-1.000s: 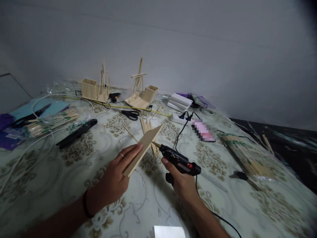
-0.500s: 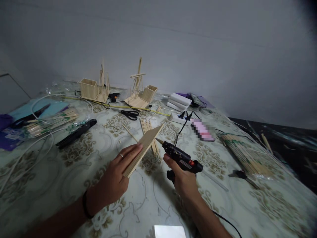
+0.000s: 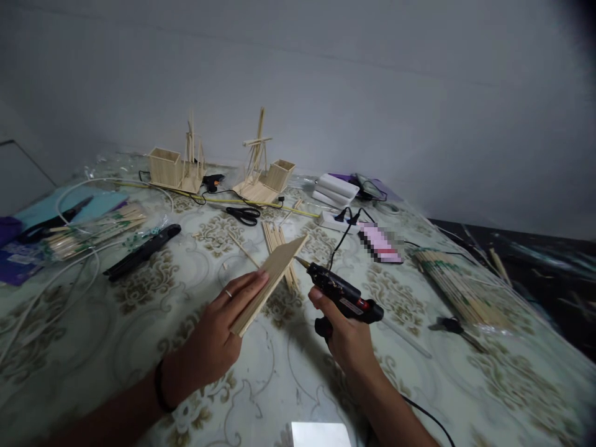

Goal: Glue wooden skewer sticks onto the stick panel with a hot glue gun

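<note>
My left hand [image 3: 223, 329], with a ring and a dark wristband, grips a flat panel of pale wooden sticks [image 3: 270, 282] and holds it tilted above the table. Wrapped round the handle of a black hot glue gun [image 3: 344, 295] is my right hand [image 3: 347, 338]. The gun's nozzle points left at the panel's long edge, close beside it; I cannot tell whether it touches. A clear glue stick [image 3: 407, 338] juts from the gun's back. Loose wooden sticks [image 3: 284, 251] lie on the table behind the panel.
Two wooden stick models, left [image 3: 165, 169] and right [image 3: 261, 186], stand at the back. Black scissors [image 3: 244, 215], a power strip [image 3: 333, 221] and a pink phone [image 3: 379, 242] lie nearer. Bagged sticks [image 3: 460, 288] are at right; a black tool [image 3: 142, 251] is at left.
The glue gun and my right hand have shifted very slightly right, the nozzle a little farther from the panel's edge. My left hand and the panel stay nearly still.
</note>
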The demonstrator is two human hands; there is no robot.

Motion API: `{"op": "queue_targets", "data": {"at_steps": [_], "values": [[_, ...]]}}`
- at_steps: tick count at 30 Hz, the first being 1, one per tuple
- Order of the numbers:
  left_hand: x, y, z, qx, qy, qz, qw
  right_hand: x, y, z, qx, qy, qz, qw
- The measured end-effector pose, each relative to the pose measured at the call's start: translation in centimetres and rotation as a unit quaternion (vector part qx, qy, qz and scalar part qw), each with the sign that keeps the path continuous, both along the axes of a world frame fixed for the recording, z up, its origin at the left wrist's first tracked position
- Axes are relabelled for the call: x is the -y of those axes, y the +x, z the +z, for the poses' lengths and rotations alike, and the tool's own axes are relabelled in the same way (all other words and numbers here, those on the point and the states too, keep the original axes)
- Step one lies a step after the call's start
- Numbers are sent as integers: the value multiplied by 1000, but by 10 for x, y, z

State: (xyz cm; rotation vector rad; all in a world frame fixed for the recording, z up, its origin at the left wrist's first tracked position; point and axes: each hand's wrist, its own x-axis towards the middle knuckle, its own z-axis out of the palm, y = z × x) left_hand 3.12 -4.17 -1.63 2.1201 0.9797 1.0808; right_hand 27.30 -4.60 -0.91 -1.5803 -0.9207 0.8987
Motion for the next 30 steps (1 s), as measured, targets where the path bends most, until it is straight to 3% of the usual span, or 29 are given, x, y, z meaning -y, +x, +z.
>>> {"op": "queue_targets", "data": {"at_steps": [13, 30], "values": [[0, 0, 0, -1, 13, -6, 1000, -4, 7, -14, -8, 17, -16, 1000], [0, 0, 0, 0, 23, -2, 1000, -3, 10, -13, -17, 16, -18, 1000]]}}
